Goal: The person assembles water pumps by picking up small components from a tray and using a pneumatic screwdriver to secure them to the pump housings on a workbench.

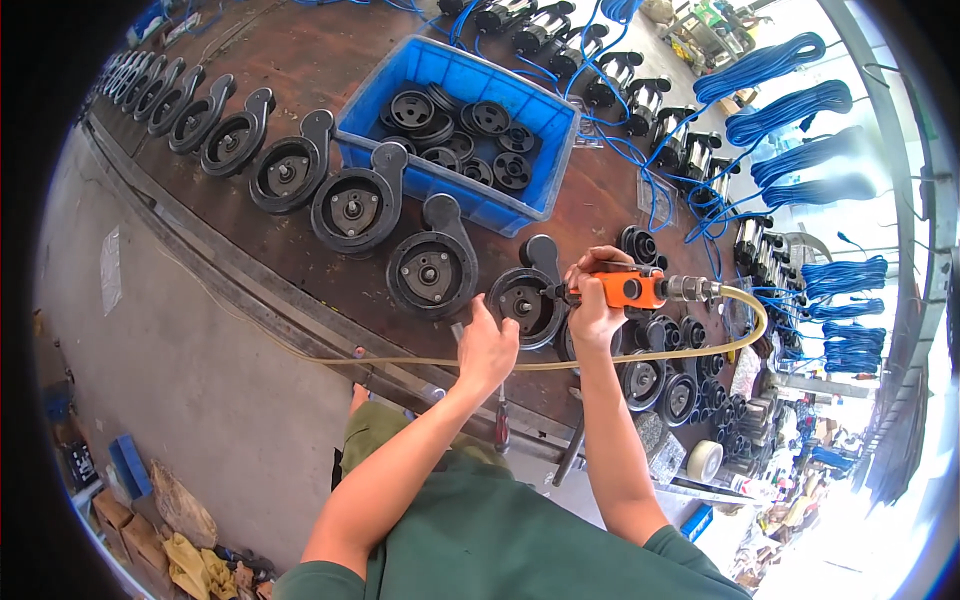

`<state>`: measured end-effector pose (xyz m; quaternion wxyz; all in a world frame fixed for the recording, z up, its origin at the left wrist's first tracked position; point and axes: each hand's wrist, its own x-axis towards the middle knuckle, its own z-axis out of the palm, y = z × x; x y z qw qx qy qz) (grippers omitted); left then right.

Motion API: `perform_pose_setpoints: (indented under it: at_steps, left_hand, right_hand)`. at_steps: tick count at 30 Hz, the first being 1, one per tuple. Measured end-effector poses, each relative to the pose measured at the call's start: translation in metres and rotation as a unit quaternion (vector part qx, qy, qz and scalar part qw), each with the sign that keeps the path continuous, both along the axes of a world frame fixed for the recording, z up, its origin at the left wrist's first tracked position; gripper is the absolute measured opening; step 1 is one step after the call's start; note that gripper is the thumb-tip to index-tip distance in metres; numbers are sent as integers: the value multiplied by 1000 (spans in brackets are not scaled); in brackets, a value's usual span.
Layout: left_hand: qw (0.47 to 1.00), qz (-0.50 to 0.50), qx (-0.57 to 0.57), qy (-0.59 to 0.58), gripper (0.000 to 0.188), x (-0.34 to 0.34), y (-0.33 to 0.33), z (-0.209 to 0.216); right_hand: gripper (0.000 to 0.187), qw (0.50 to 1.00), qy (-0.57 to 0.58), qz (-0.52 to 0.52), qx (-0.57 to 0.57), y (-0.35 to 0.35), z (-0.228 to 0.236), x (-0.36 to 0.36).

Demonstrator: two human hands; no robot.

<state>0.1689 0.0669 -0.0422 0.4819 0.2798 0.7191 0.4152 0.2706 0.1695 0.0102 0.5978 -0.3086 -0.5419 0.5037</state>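
Note:
My right hand (593, 310) is wrapped round an orange air gun (630, 289), with a metal coupling (692, 289) and a yellowish hose (750, 335) behind it. Its dark nozzle points left at a round black housing (527, 305) with a pin in its centre. Left of that housing, my left hand (487, 348) hovers at the table edge, thumb and index finger apart, with nothing visible in it. Close by on its far side stands another black housing (432, 273) with a metal plate and shaft inside.
A row of similar housings (285, 172) runs to the far left. Behind it stands a blue crate (547, 190) of black wheel-like parts (412, 110). Coiled blue cables (760, 68) and black motors (640, 105) line the right. A screwdriver (502, 425) is at the near edge.

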Motion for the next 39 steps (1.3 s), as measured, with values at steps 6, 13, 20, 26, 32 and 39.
perform_pose_setpoints:
  at_steps: [6,13,20,26,32,39]
  left_hand:
    - [1000,-5,-15,-2,61,-2,0,4]
    - [999,-9,26,38,70,2,-1,-10]
    - [1000,-19,-3,12,66,-1,0,1]
    - [999,-24,7,47,71,0,0,-7]
    - [999,-26,-4,32,70,-1,0,-6]
    - [1000,-8,-3,11,65,2,-4,0]
  right_hand:
    - [31,1000,-11,-17,-12,2,-2,-2]
    - [33,999,-29,-29,-31,-5,3,-4]
    - [32,999,-17,-24,-35,-5,3,-3]
    - [31,1000,0,-4,-18,-4,-1,1]
    - [30,998,-41,-24,-42,-6,5,-3]
    - [27,996,-53,70,-22,1,-4,6]
